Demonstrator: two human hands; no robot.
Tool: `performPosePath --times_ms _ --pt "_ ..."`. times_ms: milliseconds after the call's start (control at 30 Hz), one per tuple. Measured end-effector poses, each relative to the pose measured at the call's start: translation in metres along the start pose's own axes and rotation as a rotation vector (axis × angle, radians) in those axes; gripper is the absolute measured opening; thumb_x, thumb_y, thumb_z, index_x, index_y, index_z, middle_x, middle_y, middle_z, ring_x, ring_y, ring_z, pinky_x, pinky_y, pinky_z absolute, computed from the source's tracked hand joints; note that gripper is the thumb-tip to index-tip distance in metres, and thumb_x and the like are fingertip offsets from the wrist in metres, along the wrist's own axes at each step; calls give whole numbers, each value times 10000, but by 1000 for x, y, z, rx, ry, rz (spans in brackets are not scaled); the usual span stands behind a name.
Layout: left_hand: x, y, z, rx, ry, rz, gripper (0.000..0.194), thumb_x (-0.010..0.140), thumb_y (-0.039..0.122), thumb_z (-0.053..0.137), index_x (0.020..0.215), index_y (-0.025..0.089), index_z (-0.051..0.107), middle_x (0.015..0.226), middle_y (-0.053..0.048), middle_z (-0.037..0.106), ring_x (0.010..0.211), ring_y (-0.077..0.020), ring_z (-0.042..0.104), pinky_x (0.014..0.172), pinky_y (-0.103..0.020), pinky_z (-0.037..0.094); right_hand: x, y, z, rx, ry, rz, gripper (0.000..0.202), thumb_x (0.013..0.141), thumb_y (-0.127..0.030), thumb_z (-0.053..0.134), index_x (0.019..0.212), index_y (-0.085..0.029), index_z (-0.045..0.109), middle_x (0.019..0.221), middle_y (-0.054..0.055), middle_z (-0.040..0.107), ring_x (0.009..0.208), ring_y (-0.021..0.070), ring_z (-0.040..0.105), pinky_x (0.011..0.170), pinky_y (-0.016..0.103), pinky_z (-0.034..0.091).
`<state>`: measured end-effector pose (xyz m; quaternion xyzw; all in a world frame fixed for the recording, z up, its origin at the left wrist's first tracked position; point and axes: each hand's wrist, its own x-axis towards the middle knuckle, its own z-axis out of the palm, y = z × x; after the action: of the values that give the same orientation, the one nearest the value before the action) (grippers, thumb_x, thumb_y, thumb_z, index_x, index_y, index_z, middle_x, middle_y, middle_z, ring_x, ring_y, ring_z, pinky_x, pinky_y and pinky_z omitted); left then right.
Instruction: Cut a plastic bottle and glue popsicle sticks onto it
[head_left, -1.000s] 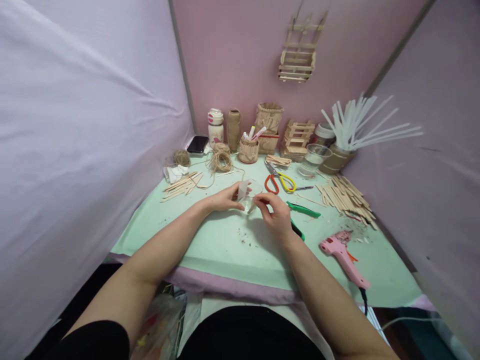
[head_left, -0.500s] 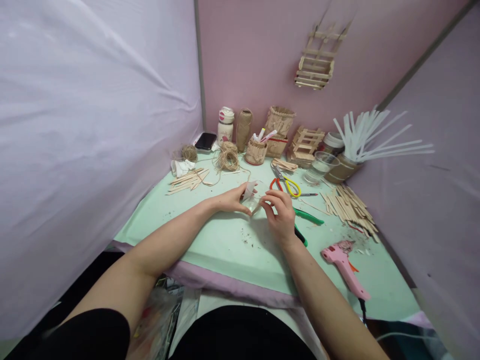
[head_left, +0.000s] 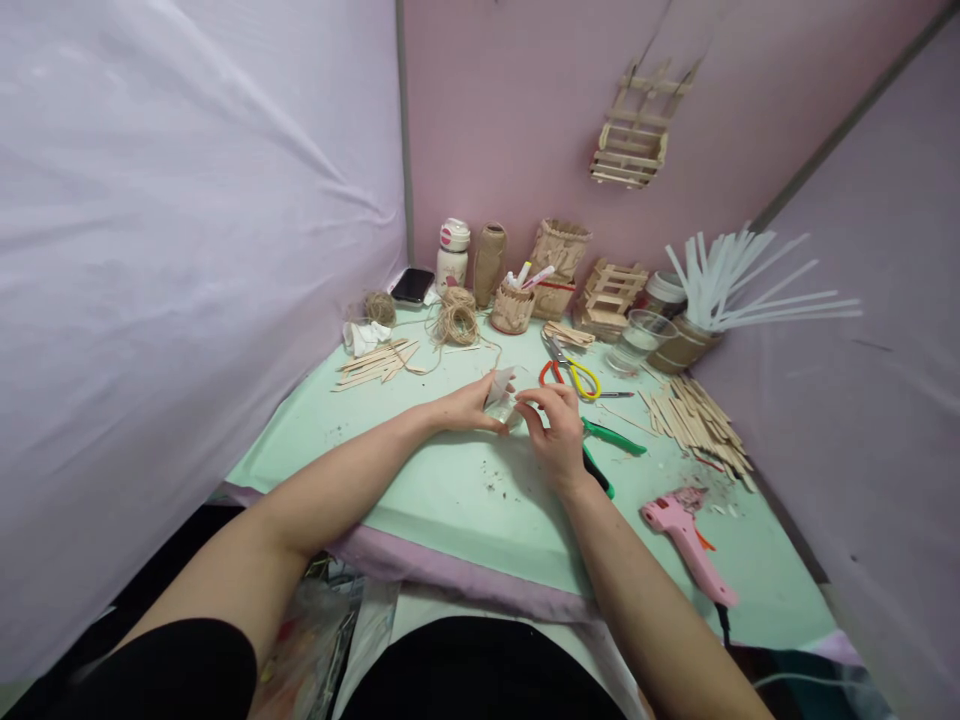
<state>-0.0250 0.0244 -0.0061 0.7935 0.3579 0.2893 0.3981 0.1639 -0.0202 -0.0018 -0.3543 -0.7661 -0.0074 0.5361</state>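
Observation:
My left hand (head_left: 474, 402) is wrapped round a clear, cup-like plastic piece (head_left: 500, 395) with a whitish, see-through side, held just above the table. My right hand (head_left: 555, 430) is at its right side, thumb and fingertips pinched together by the edge. Anything small between those fingertips is too fine to make out. Green-handled pliers (head_left: 615, 437) lie just right of my right hand, partly hidden by it. Beyond the hands are scissors (head_left: 581, 380) with red and yellow handles.
A pink glue gun (head_left: 690, 545) lies at the right, below loose craft sticks (head_left: 697, 425). Behind stand a clear cup (head_left: 641, 340), a holder (head_left: 682, 343) of white glue sticks, a pen pot (head_left: 513, 308) and twine (head_left: 456, 318). More sticks (head_left: 375, 365) lie left.
My right hand has shifted slightly left and down, closer to the plastic piece. My left hand keeps its hold, and the piece looks slightly turned.

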Motion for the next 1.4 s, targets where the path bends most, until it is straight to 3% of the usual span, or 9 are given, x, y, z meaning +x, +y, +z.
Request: performPosePath --times_ms 300,700,867,1067,1400 --pt "1 1 -3 34 -22 28 955 618 350 823 1431 125 375 1367 -147 551 1290 -314 517 1100 -430 398 1 1 2 -17 -16 12 86 936 -277 602 933 -260 687 838 34 712 844 228 556 812 399 483" --pt "12 -4 -13 -31 -20 -21 748 586 300 831 1247 157 512 1191 -75 623 1132 -287 583 958 -398 490 20 -8 6 -104 -98 93 80 912 -205 607 920 -234 681 837 43 722 810 234 511 788 391 441" --pt "10 -7 -5 -112 43 -7 649 596 260 830 1162 166 528 1152 -78 607 1120 -265 592 972 -426 489 19 -4 11 -150 -78 97 65 908 -196 610 898 -216 672 816 53 713 817 243 494 778 387 413" --pt "6 -7 6 -19 171 -22 604 611 307 845 1112 159 543 1095 -78 629 1042 -259 617 941 -423 510 19 0 12 -146 -64 115 73 917 -206 597 896 -223 665 820 46 714 810 239 490 785 393 397" --pt "10 -9 4 -8 148 -39 641 579 325 871 1112 174 547 1055 -63 643 995 -252 629 897 -402 522 22 2 5 -146 -98 135 68 914 -220 599 895 -232 663 835 49 713 828 242 501 770 390 382"
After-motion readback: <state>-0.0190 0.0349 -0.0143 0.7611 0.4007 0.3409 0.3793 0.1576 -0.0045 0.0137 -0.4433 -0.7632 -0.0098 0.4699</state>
